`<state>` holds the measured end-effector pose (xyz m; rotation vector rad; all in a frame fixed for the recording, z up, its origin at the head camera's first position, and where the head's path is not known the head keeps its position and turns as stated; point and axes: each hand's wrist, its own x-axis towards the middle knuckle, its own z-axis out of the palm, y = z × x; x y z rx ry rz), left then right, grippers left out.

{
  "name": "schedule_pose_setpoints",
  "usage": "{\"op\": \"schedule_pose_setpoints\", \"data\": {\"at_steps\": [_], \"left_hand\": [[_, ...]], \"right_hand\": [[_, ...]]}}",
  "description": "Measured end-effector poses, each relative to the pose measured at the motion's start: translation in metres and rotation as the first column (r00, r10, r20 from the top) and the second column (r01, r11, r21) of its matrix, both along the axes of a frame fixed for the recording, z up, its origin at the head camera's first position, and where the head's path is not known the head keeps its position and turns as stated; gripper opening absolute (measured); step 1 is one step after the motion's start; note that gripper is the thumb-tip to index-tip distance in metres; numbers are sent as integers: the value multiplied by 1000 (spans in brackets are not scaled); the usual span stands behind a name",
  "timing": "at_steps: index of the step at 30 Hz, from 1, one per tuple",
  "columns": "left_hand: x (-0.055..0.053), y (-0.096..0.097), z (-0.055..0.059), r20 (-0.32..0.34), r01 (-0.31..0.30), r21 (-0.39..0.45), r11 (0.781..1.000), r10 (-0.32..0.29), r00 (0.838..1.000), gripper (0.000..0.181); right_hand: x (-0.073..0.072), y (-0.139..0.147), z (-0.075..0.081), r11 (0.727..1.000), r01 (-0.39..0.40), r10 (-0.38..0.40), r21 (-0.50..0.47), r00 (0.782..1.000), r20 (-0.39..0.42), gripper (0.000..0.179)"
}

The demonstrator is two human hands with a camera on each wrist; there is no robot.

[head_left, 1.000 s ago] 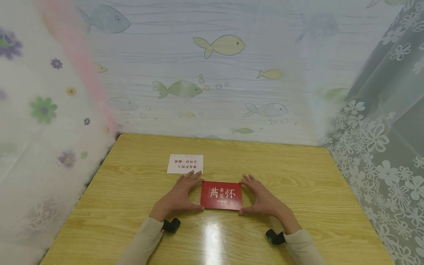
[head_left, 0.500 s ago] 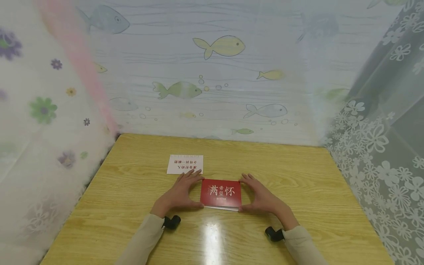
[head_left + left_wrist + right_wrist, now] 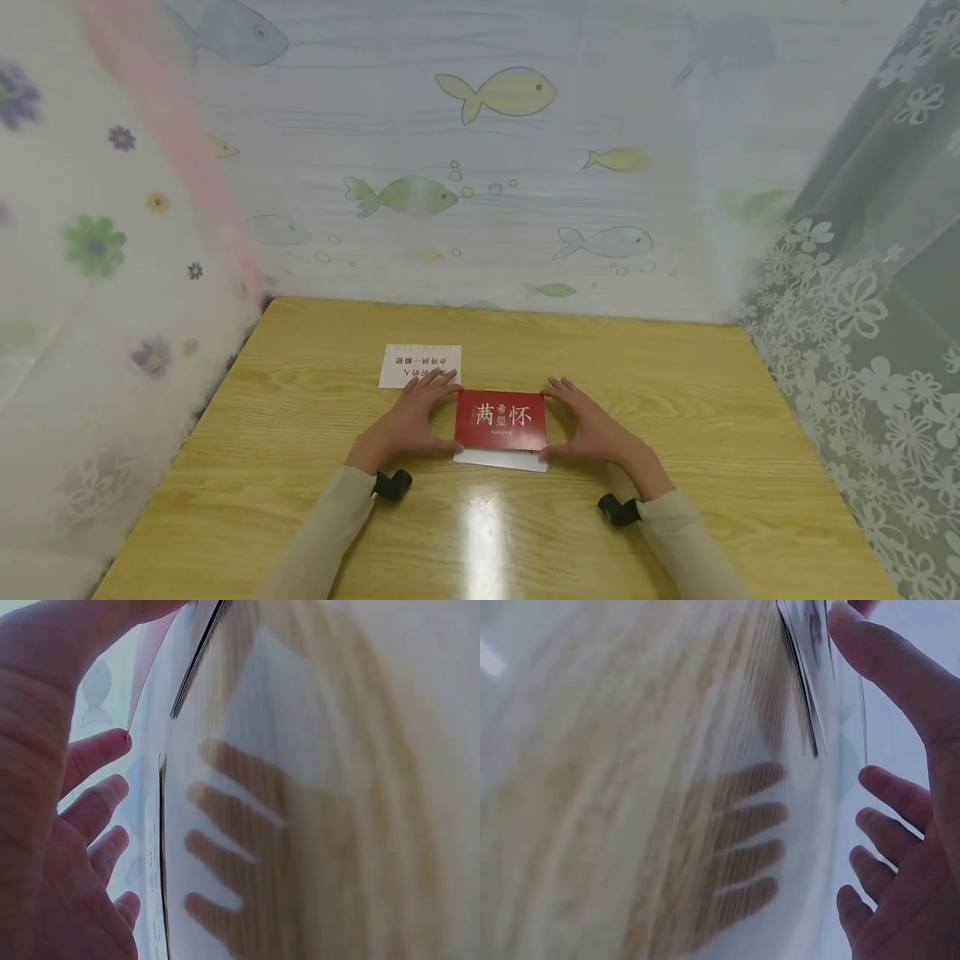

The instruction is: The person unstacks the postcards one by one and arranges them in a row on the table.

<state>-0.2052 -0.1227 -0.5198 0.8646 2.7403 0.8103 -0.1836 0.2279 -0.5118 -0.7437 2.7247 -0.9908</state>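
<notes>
A red card (image 3: 501, 422) with white Chinese characters is held level between the two hands in the head view. My left hand (image 3: 405, 425) pinches its left corners between thumb and index finger, the other fingers spread. On the opposite side my right hand (image 3: 598, 429) grips the right corners the same way. Under the red card, a white-faced stack of cards (image 3: 500, 460) lies on the table, its near strip showing. Both wrist views show a gap between the raised card and the stack (image 3: 804, 682), whose edge is dark.
A white card with red characters (image 3: 397, 367) lies behind the left fingertips, partly covered by them. The glossy wood-grain table (image 3: 645, 358) reflects both hands. Fish-print and flower-print curtains (image 3: 495, 267) enclose its back and sides.
The red card has risen off the stack and shifted away from the person, both hands moving with it. A white card strip now shows below its near edge.
</notes>
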Motion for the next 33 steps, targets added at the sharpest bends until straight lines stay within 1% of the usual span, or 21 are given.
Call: {"op": "schedule_pose_setpoints", "data": {"at_steps": [3,6,10,13,18,24,28,30,33], "left_hand": [[-5,0,0,6,-3,-7,1000,3,1000,96],[-10,0,-1,-5,2,-6,1000,-2,1000,95],[-17,-1,-3,-41,12,-14,1000,-13,999,96],[-23,-2,-4,-56,19,-2,1000,-19,998,96],[-30,-2,-5,-45,15,13,1000,-15,999,95],[-40,-1,-4,-38,6,7,1000,-6,999,95],[-46,0,-5,-39,6,12,1000,-5,999,97],[-48,1,-7,-32,5,34,999,-4,999,97],[-62,1,-12,-22,15,57,998,-14,1000,97]], "right_hand": [[-4,0,1,1000,6,-6,3,1000,13,99],[-8,-1,-1,1000,9,-9,5,1000,10,98],[-13,-3,-1,1000,14,-14,5,1000,-6,98],[-18,-3,-2,1000,20,-20,10,1000,-5,98],[-26,-2,-3,999,29,-29,18,1000,2,98],[-37,-1,-3,999,31,-31,-14,1000,-1,99],[-43,-1,-5,999,33,-33,-10,999,-6,100],[-45,0,-5,999,36,-36,-6,999,-7,100],[-53,-2,-5,998,55,-55,-9,998,0,101]]}}
